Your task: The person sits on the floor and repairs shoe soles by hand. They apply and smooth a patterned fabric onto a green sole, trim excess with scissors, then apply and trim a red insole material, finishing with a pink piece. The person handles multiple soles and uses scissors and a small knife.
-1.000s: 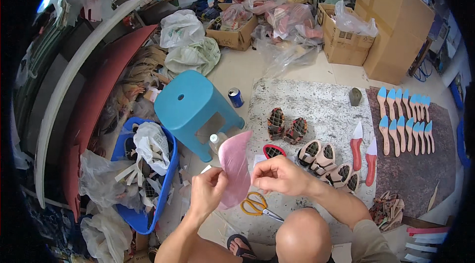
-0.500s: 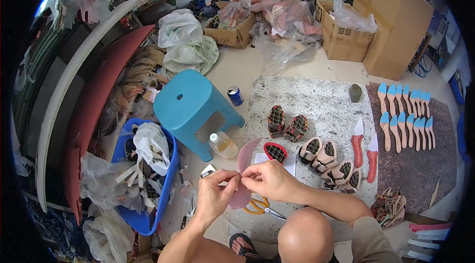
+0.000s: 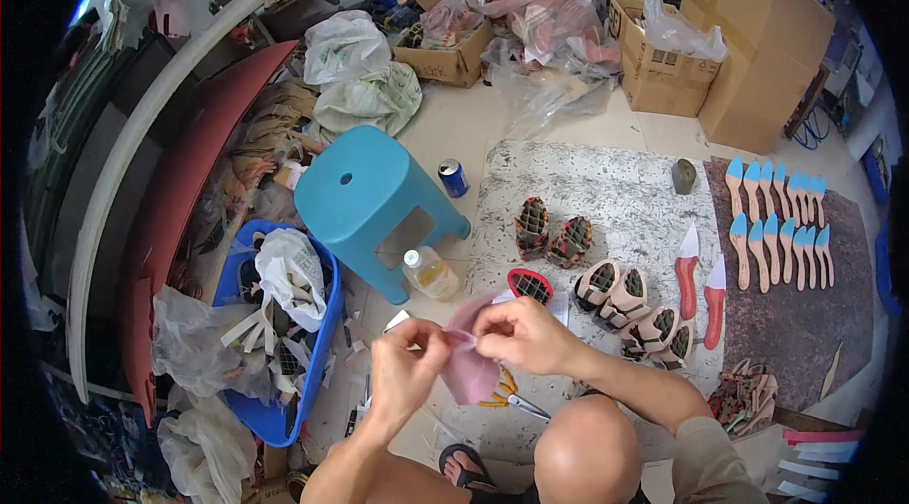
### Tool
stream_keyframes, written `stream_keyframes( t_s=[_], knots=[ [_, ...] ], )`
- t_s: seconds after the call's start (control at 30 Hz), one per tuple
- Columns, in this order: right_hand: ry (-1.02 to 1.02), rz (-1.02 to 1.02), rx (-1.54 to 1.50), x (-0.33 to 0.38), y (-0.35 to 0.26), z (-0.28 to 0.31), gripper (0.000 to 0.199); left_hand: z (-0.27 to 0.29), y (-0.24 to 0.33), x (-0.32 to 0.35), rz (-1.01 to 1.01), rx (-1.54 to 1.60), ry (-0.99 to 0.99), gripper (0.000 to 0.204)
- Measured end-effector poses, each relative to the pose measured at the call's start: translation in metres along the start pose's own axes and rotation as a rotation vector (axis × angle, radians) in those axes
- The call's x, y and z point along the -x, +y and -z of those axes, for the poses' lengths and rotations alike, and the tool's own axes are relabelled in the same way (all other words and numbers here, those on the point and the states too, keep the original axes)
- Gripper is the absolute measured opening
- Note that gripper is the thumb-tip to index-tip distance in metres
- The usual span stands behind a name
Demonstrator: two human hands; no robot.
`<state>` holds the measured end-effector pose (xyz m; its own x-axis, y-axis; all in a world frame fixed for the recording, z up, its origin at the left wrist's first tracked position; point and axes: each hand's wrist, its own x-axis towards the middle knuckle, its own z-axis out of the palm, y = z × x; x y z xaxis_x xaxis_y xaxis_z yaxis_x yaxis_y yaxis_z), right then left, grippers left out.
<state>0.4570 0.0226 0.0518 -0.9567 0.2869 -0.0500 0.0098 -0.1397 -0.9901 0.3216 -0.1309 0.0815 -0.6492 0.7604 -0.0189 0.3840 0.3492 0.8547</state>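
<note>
My left hand (image 3: 407,369) and my right hand (image 3: 524,334) are close together in front of me. Each pinches the edge of a thin pink sheet piece (image 3: 469,375), its lower part hanging below the fingers. A pale line runs across the piece between the fingertips; I cannot tell if it is a fold or a strip. Yellow-handled scissors (image 3: 516,401) lie on the floor partly behind the pink piece. Just beyond my hands sits a red-rimmed shoe part with a dark grid-patterned inside (image 3: 529,286), on white paper (image 3: 559,308).
A bottle of yellowish liquid (image 3: 432,275), a blue stool (image 3: 352,184) and a can (image 3: 453,178) stand ahead. Strappy shoe uppers (image 3: 600,284) and two red-and-white sole-like pieces (image 3: 687,272) lie to the right, near rows of blue-tipped insole pieces (image 3: 785,248). A blue scrap bin (image 3: 327,352) is left.
The pink piece has turned and now spreads wider below my fingers, its tall upper end lowered. My right hand has shifted slightly right and the hands are a little farther apart.
</note>
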Motion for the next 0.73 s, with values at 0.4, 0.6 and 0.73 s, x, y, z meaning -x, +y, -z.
stream_keyframes(
  t_s=[0.4,0.6,0.73],
  knots=[
    [-0.011,-0.005,-0.026,-0.002,-0.005,0.002,0.012,-0.004,0.005,0.002,0.082,0.514,-0.178,0.017],
    [0.101,0.162,-0.118,-0.001,-0.010,-0.012,0.016,0.005,0.007,0.004,-0.003,0.534,-0.327,0.052],
    [-0.037,0.021,-0.024,-0.003,-0.003,-0.006,0.018,0.008,0.016,0.005,-0.040,0.261,-0.387,0.065]
  ],
)
